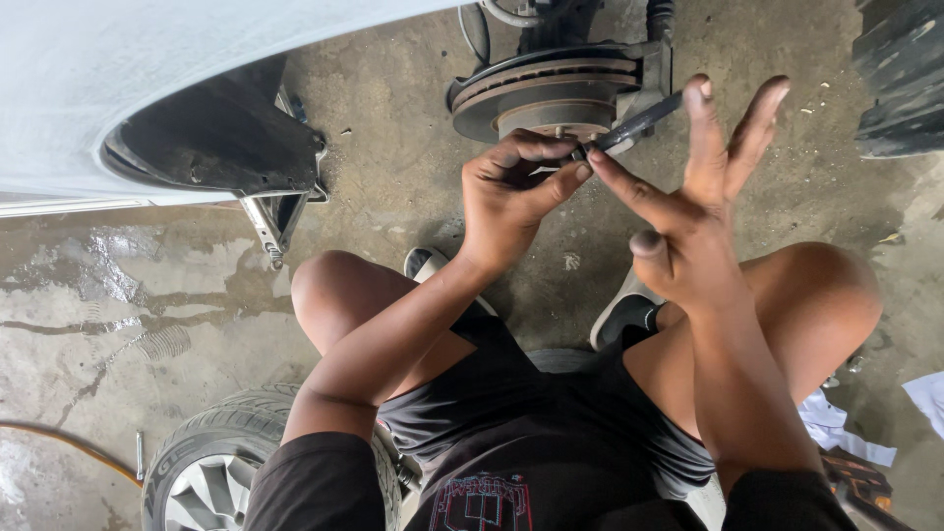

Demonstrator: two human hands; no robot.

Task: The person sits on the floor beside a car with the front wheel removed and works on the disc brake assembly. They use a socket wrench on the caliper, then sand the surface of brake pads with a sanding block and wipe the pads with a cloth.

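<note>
My left hand (506, 197) pinches the near end of a thin dark metal tool (629, 128) between thumb and fingers, just in front of the brake disc (551, 93). My right hand (688, 216) touches it with one fingertip, the other fingers spread. It looks stiff, light and possibly greasy, so I judge the near end safest to hold.

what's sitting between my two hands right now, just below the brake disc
In the head view, a slim dark metal tool bridges them: the left hand pinches its near end, the right hand's index fingertip touches it, and its far end reaches the grey steel brake disc.
</note>
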